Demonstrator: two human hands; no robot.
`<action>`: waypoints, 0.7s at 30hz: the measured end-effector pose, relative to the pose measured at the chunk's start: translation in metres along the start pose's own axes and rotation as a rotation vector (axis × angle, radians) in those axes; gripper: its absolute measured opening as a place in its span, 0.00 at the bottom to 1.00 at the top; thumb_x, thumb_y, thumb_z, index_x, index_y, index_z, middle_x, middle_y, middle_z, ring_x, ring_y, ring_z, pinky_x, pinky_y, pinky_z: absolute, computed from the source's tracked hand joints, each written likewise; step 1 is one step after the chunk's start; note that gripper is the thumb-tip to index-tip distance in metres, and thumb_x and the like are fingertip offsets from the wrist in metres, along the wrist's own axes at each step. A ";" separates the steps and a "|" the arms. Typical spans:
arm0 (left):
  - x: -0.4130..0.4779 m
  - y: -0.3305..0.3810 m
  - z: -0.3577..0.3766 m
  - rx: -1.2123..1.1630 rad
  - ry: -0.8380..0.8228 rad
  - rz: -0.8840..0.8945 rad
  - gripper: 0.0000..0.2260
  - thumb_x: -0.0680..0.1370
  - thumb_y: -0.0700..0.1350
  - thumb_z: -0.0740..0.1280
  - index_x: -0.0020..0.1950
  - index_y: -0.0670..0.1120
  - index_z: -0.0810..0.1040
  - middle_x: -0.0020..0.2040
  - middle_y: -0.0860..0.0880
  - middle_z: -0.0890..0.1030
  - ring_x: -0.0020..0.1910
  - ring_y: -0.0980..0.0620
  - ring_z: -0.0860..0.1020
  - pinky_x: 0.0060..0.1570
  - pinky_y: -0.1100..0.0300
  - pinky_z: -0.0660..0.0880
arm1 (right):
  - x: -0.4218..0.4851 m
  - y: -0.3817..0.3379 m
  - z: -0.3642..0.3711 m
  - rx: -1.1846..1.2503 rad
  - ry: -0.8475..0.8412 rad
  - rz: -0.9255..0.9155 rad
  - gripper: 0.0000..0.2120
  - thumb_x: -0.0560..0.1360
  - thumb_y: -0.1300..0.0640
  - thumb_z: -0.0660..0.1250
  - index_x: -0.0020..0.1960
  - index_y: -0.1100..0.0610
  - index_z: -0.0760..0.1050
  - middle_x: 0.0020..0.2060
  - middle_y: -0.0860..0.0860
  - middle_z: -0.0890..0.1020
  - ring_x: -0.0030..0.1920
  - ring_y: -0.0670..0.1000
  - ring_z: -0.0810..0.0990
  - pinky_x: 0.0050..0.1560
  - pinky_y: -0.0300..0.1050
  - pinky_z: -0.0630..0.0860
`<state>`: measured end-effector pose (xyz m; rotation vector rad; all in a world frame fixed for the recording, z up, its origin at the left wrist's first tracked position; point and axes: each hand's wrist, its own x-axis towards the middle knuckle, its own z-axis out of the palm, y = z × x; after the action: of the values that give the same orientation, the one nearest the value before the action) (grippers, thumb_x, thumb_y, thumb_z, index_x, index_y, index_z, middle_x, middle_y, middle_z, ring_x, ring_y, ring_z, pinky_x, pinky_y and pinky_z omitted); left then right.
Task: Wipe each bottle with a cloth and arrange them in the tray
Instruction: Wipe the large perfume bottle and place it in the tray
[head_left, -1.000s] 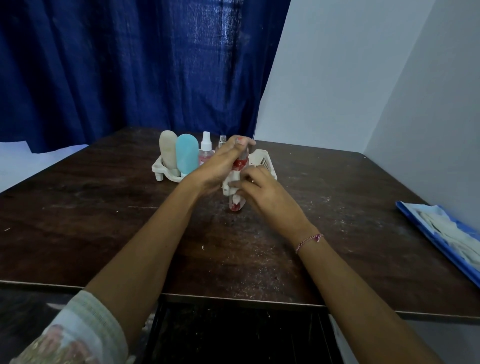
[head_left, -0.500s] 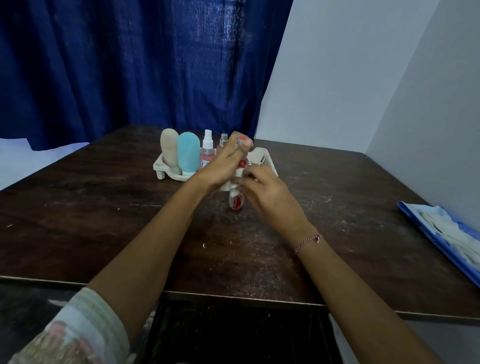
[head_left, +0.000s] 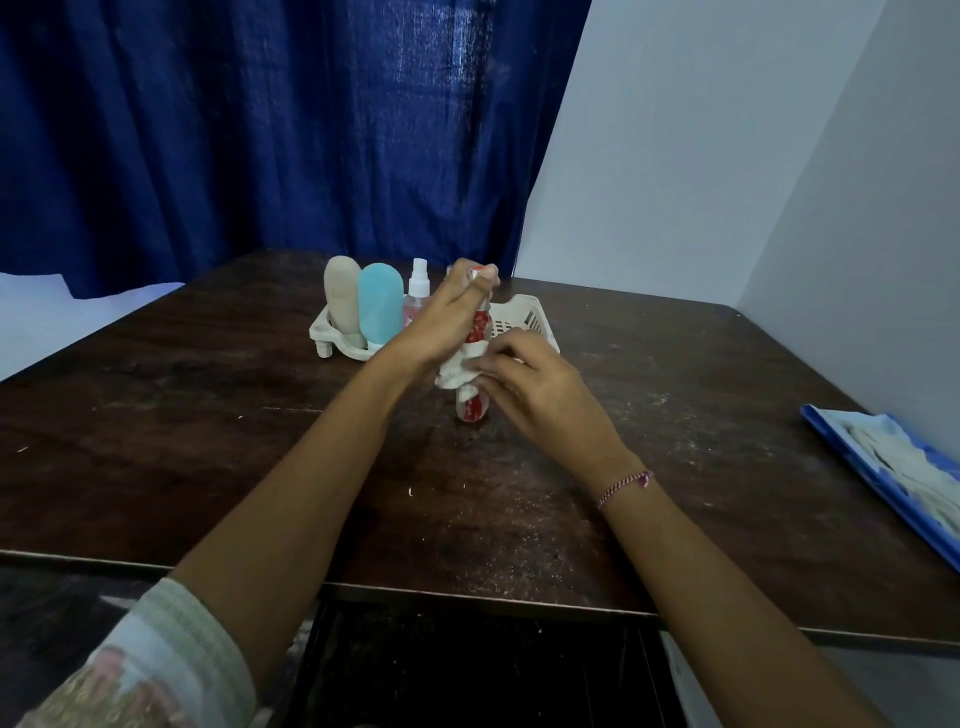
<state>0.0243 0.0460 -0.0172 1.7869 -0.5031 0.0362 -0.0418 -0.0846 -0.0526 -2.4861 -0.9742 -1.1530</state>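
A clear spray bottle with red contents (head_left: 471, 408) stands upright on the dark table just in front of the white tray (head_left: 524, 317). My left hand (head_left: 441, 322) grips its top, fingers curled over the cap. My right hand (head_left: 530, 387) pinches a white cloth (head_left: 454, 371) wrapped round the bottle's middle. In the tray stand a beige bottle (head_left: 342, 293), a light blue bottle (head_left: 380, 301) and a small spray bottle with pink liquid (head_left: 415, 291); another small bottle behind my left hand is mostly hidden.
A blue tray with white cloths (head_left: 893, 462) lies at the table's right edge. A blue curtain hangs behind the table and a grey wall runs along the right side. The dark wooden table (head_left: 208, 415) is dusty.
The cloth in my right hand has slid down and up along the bottle. My left hand has stayed on the cap, and the bottle has kept its place.
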 end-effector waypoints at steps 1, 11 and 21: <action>0.002 -0.001 0.000 -0.006 0.012 -0.015 0.17 0.81 0.57 0.49 0.64 0.49 0.65 0.60 0.48 0.70 0.62 0.47 0.71 0.66 0.48 0.67 | -0.001 0.001 0.000 0.014 -0.036 -0.011 0.09 0.73 0.60 0.68 0.51 0.63 0.79 0.47 0.57 0.78 0.49 0.51 0.76 0.52 0.41 0.74; 0.008 -0.004 -0.009 -0.354 0.130 -0.150 0.11 0.82 0.54 0.55 0.51 0.48 0.72 0.60 0.42 0.75 0.51 0.53 0.73 0.63 0.52 0.68 | -0.003 0.001 0.000 0.159 -0.216 -0.046 0.08 0.72 0.59 0.69 0.50 0.61 0.81 0.45 0.55 0.79 0.48 0.49 0.76 0.51 0.36 0.70; 0.010 -0.008 -0.006 -0.530 -0.065 -0.133 0.11 0.81 0.51 0.57 0.48 0.47 0.75 0.40 0.50 0.78 0.41 0.55 0.76 0.46 0.62 0.74 | -0.002 -0.003 0.001 0.294 -0.254 0.002 0.08 0.73 0.58 0.69 0.52 0.58 0.81 0.45 0.51 0.77 0.47 0.42 0.73 0.46 0.34 0.72</action>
<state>0.0375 0.0503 -0.0202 1.2997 -0.3930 -0.2292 -0.0442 -0.0829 -0.0556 -2.4253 -1.1142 -0.6448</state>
